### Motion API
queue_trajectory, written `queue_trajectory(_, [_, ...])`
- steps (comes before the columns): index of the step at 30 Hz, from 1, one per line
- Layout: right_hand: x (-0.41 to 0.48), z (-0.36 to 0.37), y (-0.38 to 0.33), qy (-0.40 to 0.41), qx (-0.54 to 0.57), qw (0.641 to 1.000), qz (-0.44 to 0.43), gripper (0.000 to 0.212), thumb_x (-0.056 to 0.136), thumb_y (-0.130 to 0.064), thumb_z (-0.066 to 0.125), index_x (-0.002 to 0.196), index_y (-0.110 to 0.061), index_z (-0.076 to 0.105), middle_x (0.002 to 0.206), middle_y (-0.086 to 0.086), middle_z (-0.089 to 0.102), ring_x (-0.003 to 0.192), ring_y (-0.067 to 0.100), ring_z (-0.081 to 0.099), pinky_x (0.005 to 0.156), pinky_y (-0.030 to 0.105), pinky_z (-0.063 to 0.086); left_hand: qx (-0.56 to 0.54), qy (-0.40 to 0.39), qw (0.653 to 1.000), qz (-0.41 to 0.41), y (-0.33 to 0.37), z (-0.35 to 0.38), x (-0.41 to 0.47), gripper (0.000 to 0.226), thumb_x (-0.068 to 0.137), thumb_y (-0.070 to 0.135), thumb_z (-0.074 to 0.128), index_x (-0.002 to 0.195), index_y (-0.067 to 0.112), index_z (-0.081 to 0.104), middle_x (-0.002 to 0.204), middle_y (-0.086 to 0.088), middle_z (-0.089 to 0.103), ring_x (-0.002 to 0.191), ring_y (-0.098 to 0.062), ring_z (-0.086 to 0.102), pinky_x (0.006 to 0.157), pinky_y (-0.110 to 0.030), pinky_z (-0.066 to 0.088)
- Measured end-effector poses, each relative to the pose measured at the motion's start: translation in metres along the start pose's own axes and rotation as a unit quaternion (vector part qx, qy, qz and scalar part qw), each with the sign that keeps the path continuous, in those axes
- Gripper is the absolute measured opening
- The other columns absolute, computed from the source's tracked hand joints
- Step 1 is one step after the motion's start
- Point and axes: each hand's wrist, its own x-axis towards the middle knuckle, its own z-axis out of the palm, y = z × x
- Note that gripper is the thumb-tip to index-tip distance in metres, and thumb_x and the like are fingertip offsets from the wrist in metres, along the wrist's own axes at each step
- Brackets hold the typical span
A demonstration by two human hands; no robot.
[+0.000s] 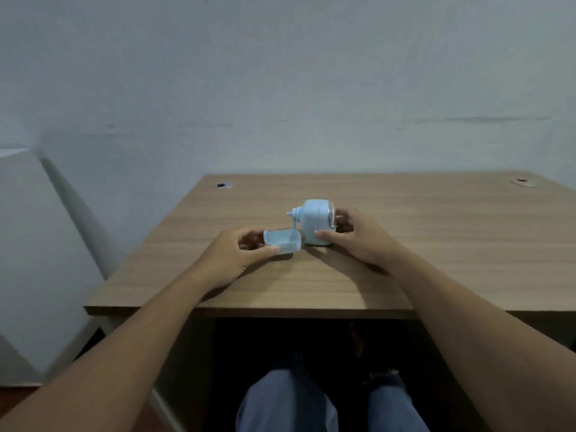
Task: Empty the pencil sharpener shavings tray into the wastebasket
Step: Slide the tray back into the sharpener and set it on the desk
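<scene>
- I cannot find a wastebasket anywhere in my view; the space under the desk (311, 275) is too dark to read, apart from two knees in blue jeans (286, 403) at the near edge.
- I cannot tell whether the shavings tray (282, 241) holds any shavings; its inside looks pale and bare, but the picture is soft.
- The far side of the pencil sharpener (314, 221) is hidden from me, and my fingers cover part of its right end.
- The tray is a small, pale blue, open-topped box with rounded corners, out of the sharpener and just to its left, low over the desk near the middle.
- My left hand (233, 257) pinches the tray, thumb on its near wall and fingers curled behind its left end.
- The sharpener is pale blue and rounded, upright on the desk, with a crank knob sticking out on its left side.
- My right hand (352, 235) is closed round the sharpener's right end, thumb pressed against its near face at the base.
- Two cable holes (223, 185) sit at the far corners of the desk.
</scene>
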Motion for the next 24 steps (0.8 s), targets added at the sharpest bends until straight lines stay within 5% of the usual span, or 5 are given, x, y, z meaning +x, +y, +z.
queue_trajectory(7, [0.048,-0.003,0.014,-0.018,-0.007,0.997,-0.075,0.044,0.096,-0.037,0.083,0.137,-0.024,0.073,0.125,-0.014,0.081,0.113,0.0,0.077,0.106,0.028,0.059,0.036,0.014,0.999,0.014,-0.016,0.011,0.063,0.04,0.088,0.037,0.088,0.126,0.036,0.077,0.106,0.03,0.079,0.101,0.03,0.063,0.08,0.007,0.043])
queue_trajectory(12, [0.07,-0.001,0.024,-0.025,0.007,0.996,-0.082,0.049,0.092,-0.038,0.088,0.136,-0.026,0.072,0.123,-0.016,0.081,0.11,-0.001,0.078,0.099,0.02,0.06,-0.003,0.003,1.0,0.028,-0.016,0.019,0.099,0.052,0.087,0.036,0.089,0.138,0.034,0.075,0.112,0.024,0.083,0.11,0.006,0.075,0.11,-0.025,0.054])
queue_trajectory(16, [0.085,0.006,0.024,-0.017,-0.002,0.997,-0.076,0.054,0.084,-0.045,0.093,0.131,-0.028,0.072,0.117,-0.018,0.081,0.102,0.0,0.079,0.09,0.018,0.061,-0.028,-0.034,0.999,-0.006,-0.012,0.027,0.122,0.122,0.079,0.037,0.096,0.173,0.023,0.018,0.117,0.025,0.082,0.11,0.018,0.07,0.09,0.001,0.046])
queue_trajectory(19, [0.099,0.013,0.026,-0.008,-0.042,0.998,-0.056,0.061,0.076,-0.063,0.091,0.124,-0.032,0.07,0.113,-0.017,0.08,0.099,0.001,0.077,0.089,0.025,0.062,-0.035,-0.069,0.997,-0.011,-0.016,0.034,0.144,0.132,0.081,0.028,0.095,0.174,0.024,0.001,0.124,0.021,0.081,0.11,0.017,0.071,0.084,0.005,0.045])
queue_trajectory(24, [0.131,0.024,0.026,0.037,-0.082,0.995,-0.034,0.053,0.079,-0.062,0.089,0.113,-0.029,0.067,0.102,-0.017,0.074,0.088,-0.008,0.068,0.074,0.012,0.054,0.038,0.022,0.999,-0.004,-0.028,0.041,0.18,0.121,0.08,0.05,0.091,0.174,0.026,0.018,0.103,0.042,0.077,0.116,0.009,0.072,0.106,-0.024,0.052])
